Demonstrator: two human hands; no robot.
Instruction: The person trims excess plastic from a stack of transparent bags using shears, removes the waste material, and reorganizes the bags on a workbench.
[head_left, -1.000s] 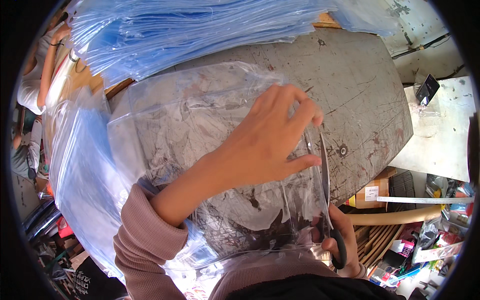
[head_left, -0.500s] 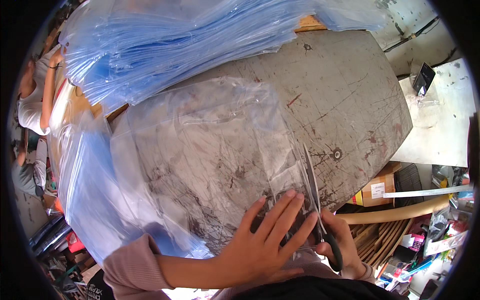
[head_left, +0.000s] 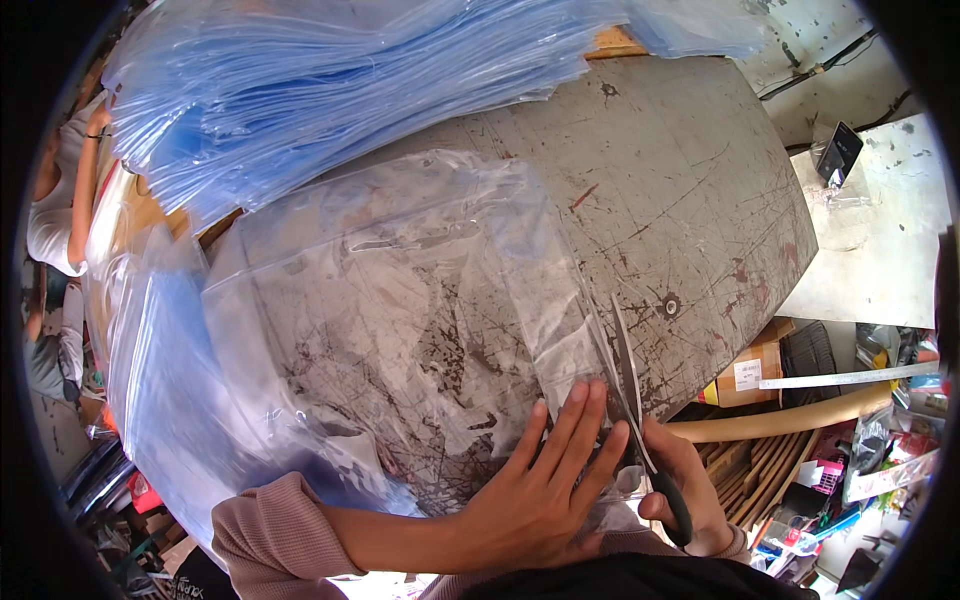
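A clear plastic sheet or bag (head_left: 400, 270) lies spread on the worn grey tabletop (head_left: 690, 180). My left hand (head_left: 550, 470) presses flat on its near right part, fingers outstretched and apart. Just right of it, my right hand (head_left: 695, 490) grips a pair of scissors (head_left: 668, 500) by the dark handles. The long blades point away from me along the sheet's right edge, slightly parted. Whether plastic lies between the blades is hard to make out.
A thick stack of bluish clear plastic bags (head_left: 330, 100) covers the far left. More bluish plastic (head_left: 170, 340) hangs at the left edge. A phone (head_left: 840, 155) rests on a white surface at the right, above a cardboard box (head_left: 750, 375). Another person's arm (head_left: 85, 190) shows far left.
My left hand's fingers have drawn slightly closer together, and the hand stays on the plastic. The scissors have barely moved. The whole view has shifted slightly.
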